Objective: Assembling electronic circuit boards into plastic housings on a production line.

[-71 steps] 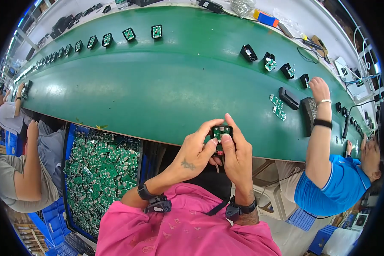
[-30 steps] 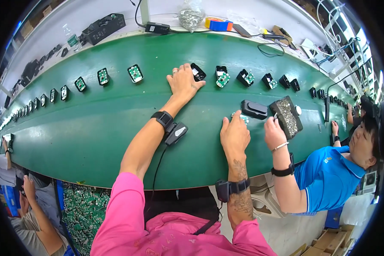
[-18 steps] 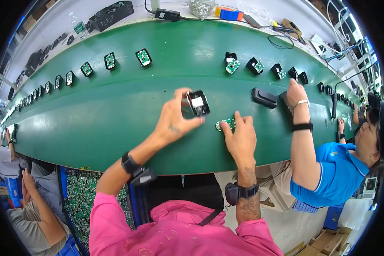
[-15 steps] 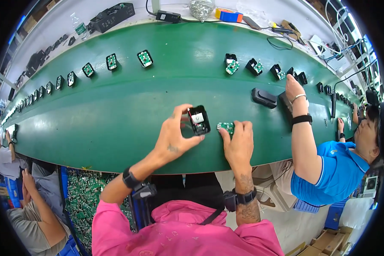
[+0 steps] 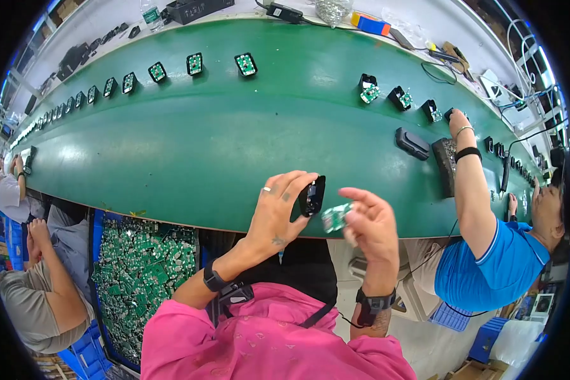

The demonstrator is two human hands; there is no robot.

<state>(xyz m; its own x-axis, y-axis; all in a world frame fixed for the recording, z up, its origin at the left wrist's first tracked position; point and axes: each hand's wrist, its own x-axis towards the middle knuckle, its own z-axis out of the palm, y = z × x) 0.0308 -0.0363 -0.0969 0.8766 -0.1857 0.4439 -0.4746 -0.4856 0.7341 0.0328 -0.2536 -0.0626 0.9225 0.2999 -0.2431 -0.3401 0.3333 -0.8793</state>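
Fingers of the person's left hand grasp an open, black plastic housing, with the fingertips on its far end and the thumb at its near end; its open side faces right. The right hand pinches a small green circuit board between thumb and fingers, the index finger stretched out to the left over it. The board, a little blurred, is just right of the housing and apart from it; both are over the near edge of the long green desk.

On the far left of the desk runs a curved row of black housings with green boards inside. On the far right stand three black housings with tilted green boards jutting out of them. Nearer, on the right, lie a closed black oblong case and, just beside it, a dark block-shaped tray of small metal parts. A co-worker in a blue shirt reaches past this tray, one hand at another housing, partly hidden. Near left, below the desk edge, a large heap of green circuit boards fills a blue-sided bin.
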